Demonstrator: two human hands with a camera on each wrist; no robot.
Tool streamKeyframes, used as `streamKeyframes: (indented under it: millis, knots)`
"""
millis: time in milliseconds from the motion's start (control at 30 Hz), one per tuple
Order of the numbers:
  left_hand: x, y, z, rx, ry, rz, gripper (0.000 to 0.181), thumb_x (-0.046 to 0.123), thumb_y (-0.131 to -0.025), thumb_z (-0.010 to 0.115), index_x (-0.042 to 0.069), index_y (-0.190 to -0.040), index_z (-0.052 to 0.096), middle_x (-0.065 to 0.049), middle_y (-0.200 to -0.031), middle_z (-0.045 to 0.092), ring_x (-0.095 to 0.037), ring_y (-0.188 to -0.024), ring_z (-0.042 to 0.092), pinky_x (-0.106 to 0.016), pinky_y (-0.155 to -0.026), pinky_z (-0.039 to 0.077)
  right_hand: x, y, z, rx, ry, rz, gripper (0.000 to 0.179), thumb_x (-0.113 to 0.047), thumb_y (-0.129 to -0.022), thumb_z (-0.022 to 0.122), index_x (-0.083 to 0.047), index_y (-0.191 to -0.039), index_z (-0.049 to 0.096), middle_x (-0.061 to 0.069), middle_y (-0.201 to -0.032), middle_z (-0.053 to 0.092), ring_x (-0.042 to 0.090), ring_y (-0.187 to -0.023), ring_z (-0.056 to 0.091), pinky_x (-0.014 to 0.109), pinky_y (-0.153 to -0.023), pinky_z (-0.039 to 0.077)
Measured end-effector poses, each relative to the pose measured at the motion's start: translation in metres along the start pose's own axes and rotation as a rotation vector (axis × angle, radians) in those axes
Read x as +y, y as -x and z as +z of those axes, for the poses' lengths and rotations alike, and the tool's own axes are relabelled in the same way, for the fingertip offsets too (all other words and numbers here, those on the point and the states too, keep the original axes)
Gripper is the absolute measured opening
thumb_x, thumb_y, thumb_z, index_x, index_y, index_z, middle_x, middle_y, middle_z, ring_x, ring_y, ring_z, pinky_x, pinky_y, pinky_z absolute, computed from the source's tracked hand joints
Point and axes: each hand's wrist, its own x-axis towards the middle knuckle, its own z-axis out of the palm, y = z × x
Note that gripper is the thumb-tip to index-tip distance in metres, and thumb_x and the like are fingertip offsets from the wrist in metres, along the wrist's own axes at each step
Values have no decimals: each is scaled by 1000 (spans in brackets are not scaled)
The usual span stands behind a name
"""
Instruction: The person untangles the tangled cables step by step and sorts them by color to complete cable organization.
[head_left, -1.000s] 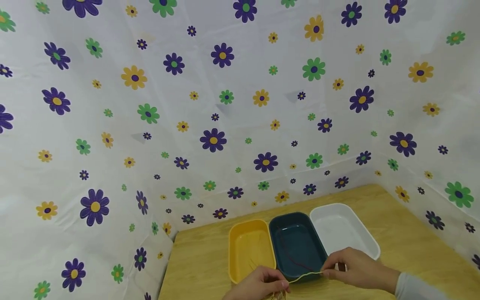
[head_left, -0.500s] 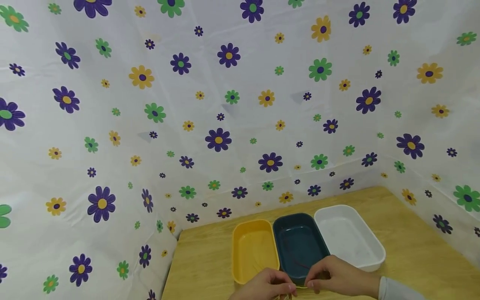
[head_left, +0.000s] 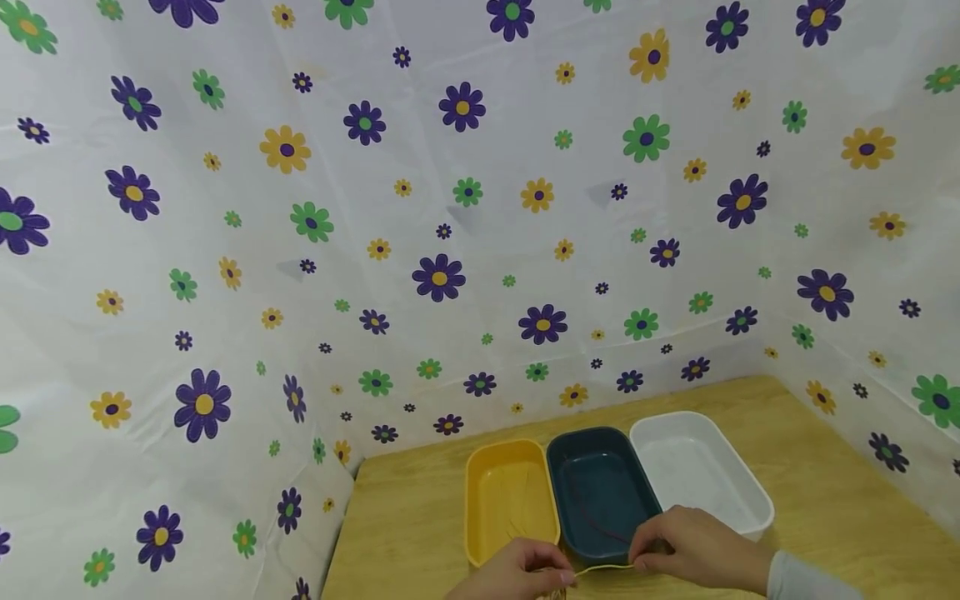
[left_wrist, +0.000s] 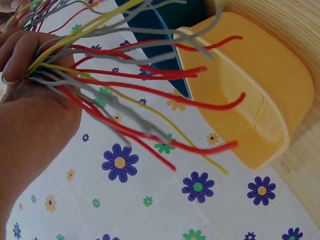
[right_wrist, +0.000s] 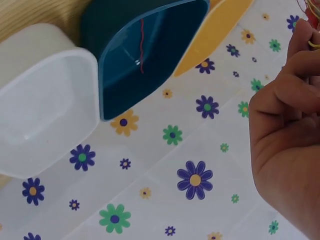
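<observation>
white cloth printed with purple, green and yellow flowers [head_left: 330,200]: hung slightly creased along the back edge of the wooden worktop [head_left: 408,517], and ran along its left and right edges as well. yellow tray [head_left: 495,500], teal tray [head_left: 603,496] and white tray [head_left: 686,467]: stood close side by side in a slanting row, yellow nearest the worktop's left edge, teal in the middle, white nearest its back right corner. left hand [head_left: 513,571]: hovered by the near edge of the yellow tray, curled round a bundle of strands [left_wrist: 127,111]. right hand [head_left: 693,546]: showed below a pale grey sleeve [head_left: 810,577], by the near right corner of the teal tray, with thumb and fingertips pinched on a yellow strand [head_left: 603,567]; could not tell whether touched the tray. bundle of strands: fanned out red, grey and yellow from the left hand, with loose ends in front of the yellow tray in the left wrist view. yellow strand: stretched between both hands, just beside the near edge of the teal tray. thin red strand [right_wrist: 142,45]: lay wavy in the teal tray, from near its back left corner toward its near right corner. thin yellow strands [left_wrist: 262,107]: lay in the yellow tray, too fine to count.
</observation>
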Motion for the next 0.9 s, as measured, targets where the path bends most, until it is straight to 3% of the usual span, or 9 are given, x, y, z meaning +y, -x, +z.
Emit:
streamKeyframes:
  millis: [167,400,700,900]
  knots:
    - [1,4,-4,31,21,-14,27,18,-105,61,-6,-112,71,1,-93,67,-8,-79,54,-20,-73,44,3,5,-14,59,-19,67,10,-28,-101,68,-25,-99,77,-23,-86,68,-7,-64,48,20,-58,45]
    - [-2,6,-8,8,140,43,46,29,-109,54,-15,-117,65,2,-82,59,-6,-58,40,-15,-53,33,4,5,-25,158,-141,73,11,-21,-104,65,-19,-100,75,-17,-85,67,-3,-64,50,21,-56,45]
    - [1,10,-9,46,152,29,44,25,-111,51,-17,-117,63,2,-80,59,-6,-55,37,-16,-51,32,-2,-7,-26,218,-217,137,10,-20,-102,67,-15,-99,74,-5,-84,70,3,-65,52,23,-58,45]
    - [-1,11,-9,16,173,49,46,26,-111,51,-18,-117,63,4,-80,58,-4,-57,40,-15,-52,33,-7,-18,-27,287,-235,116,8,-17,-101,68,-14,-96,74,-10,-83,66,3,-64,50,23,-58,43]
